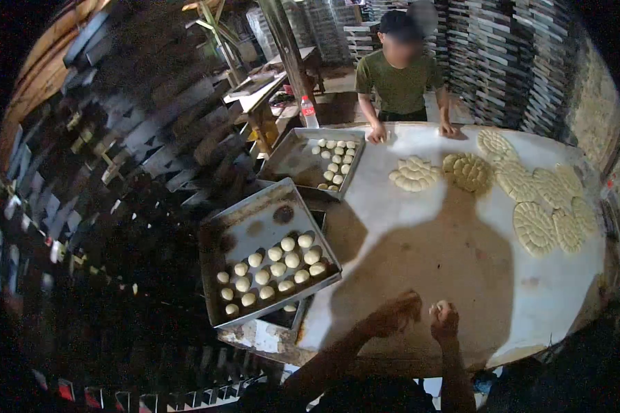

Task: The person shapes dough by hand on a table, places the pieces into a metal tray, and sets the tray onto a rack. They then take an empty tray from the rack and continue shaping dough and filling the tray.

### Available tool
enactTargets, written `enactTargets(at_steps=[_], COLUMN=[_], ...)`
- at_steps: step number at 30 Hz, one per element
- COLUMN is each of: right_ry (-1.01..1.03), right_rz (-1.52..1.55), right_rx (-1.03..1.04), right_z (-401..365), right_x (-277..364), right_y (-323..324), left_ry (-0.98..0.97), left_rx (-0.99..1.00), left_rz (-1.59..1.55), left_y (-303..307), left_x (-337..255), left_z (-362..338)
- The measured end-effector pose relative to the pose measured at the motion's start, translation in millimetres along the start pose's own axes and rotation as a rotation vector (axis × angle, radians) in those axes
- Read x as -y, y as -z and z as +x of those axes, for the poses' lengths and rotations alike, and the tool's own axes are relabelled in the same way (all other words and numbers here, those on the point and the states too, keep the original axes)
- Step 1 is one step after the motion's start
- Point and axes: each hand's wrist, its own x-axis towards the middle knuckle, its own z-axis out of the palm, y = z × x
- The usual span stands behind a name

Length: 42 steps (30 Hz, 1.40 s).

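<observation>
My left hand (398,313) is low over the near part of the table, in my own shadow. Its fingers look loosely bent and apart, with nothing visible in them, though the dim light hides detail. Just to its right, my right hand (446,322) is closed, and a small pale piece of dough (432,310) shows at its fingers. Round dough balls (277,269) lie in rows in a metal tray (244,227) to my left. Toward the far right, several flat, flower-like shapes of dough (534,227) lie on the white tabletop (379,275).
Across the table a co-worker (399,79) in a dark cap stands with both hands on the tabletop edge. A second tray (289,162) of dough balls lies beyond the near one, which is tilted over another tray. A bottle (309,113) with a red label stands behind.
</observation>
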Motion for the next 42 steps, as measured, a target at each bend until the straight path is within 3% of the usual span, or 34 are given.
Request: enactTargets(at_steps=[1,3,4,6,8,9,11,13,14,15,17,18,19,20,21,23,24,25,26,27,28,29,30,31,32,33,35,37,38,41,42], right_ry=[-0.194,-0.315,-0.336,-0.359,-0.022,0.168,0.328,0.269,0.241,0.212,0.106,0.034,-0.036,0.065,0.172,0.371,0.462,0.413,0.360,0.155,-0.060,-0.066,-0.085,-0.318,-0.383,-0.402,-0.401,-0.451,-0.472,-0.018,-0.573], right_rz=[0.177,0.297,0.376,0.513,0.230,0.037,-0.174,-0.189,-0.191,-0.193,-0.156,-0.117,-0.082,-0.069,-0.065,-0.055,-0.045,-0.022,-0.004,0.031,-0.034,-0.139,-0.239,-0.087,-0.141,-0.217,-0.219,-0.064,0.031,-0.032,0.118], right_rx=[0.007,-0.034,0.055,0.207,0.065,-0.001,-0.018,0.077,0.126,0.169,0.194,0.196,0.204,0.204,0.204,0.220,0.230,0.320,0.407,0.582,0.505,0.378,0.252,0.233,0.282,0.165,-0.087,-0.003,0.033,0.171,0.409], right_z=[6,49,36,10,-48,-79,-86,-43,-16,7,23,21,17,12,3,-35,-52,-54,-58,-60,-47,-31,3,25,44,49,57,37,28,-21,-24], right_x=[-2,38,35,20,-12,-39,-64,-63,-56,-48,-33,-25,-21,-22,-26,-31,-31,-35,-40,-53,-63,-75,-73,-64,-56,-53,-21,16,33,13,13], right_y=[1,52,53,45,34,32,37,66,79,85,56,26,6,-2,-4,1,5,19,33,64,64,56,56,41,31,9,-14,-8,-9,27,44], left_ry=[-0.023,-0.174,-0.154,-0.014,0.088,0.144,0.305,0.219,-0.009,0.023,0.103,0.164,-0.050,-0.142,-0.055,0.067,0.142,0.218,0.333,0.406,0.476,0.533,0.406,0.281,-0.013,0.125,0.106,-0.196,-0.207,-0.205,-0.181], left_rx=[-0.111,-0.424,-0.520,-0.437,-0.311,-0.284,-0.184,-0.208,-0.437,-0.470,-0.344,-0.181,-0.301,-0.473,-0.458,-0.634,-0.625,-0.647,-0.520,-0.444,-0.346,-0.228,-0.231,-0.255,-0.421,-0.387,-0.384,-0.518,-0.452,-0.376,-0.368], left_rz=[0.041,0.617,0.837,1.104,1.319,1.150,0.677,0.945,1.293,1.268,1.347,1.427,1.293,1.240,1.173,0.438,0.138,-0.157,-0.075,0.241,0.553,0.862,1.044,1.235,1.264,1.260,1.080,0.722,0.701,0.713,0.723], left_y=[7,21,22,2,-24,-26,-1,27,33,30,23,17,7,-8,-24,-56,-55,-54,-39,-19,12,45,60,75,77,70,39,17,6,-5,-5], left_x=[-1,-13,5,100,196,188,137,108,94,49,42,68,57,86,97,96,94,92,97,87,62,40,54,70,109,95,89,101,105,109,109], left_z=[9,11,2,-39,-87,-106,-126,-112,-98,-76,-25,-4,5,6,-4,-30,-53,-75,-98,-101,-91,-76,-68,-60,-47,-23,-5,-10,-24,-99,-129])
